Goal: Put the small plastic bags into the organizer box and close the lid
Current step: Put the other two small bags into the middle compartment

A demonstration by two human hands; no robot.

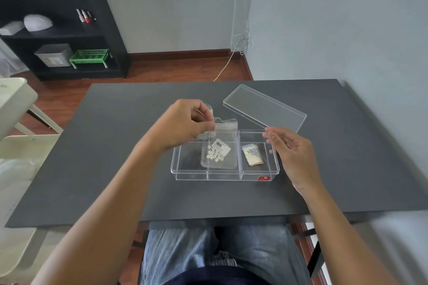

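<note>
A clear organizer box (224,174) with three compartments sits on the dark table. Its clear lid (264,109) lies detached behind it, leaning against the box's far right rim. My left hand (185,124) pinches the top of a small plastic bag (218,150) with white pieces and a barcode label, its lower end inside the middle compartment. A second small bag (252,154) with shiny flakes lies in the right compartment. Dark specks show in the left compartment (191,157). My right hand (289,152) hovers at the box's right end, fingers apart, holding nothing.
The dark table (115,146) ends at a front edge near my lap. A wall stands close on the right. A cream chair (14,109) is at the left, and a black shelf (58,30) with a green basket stands beyond.
</note>
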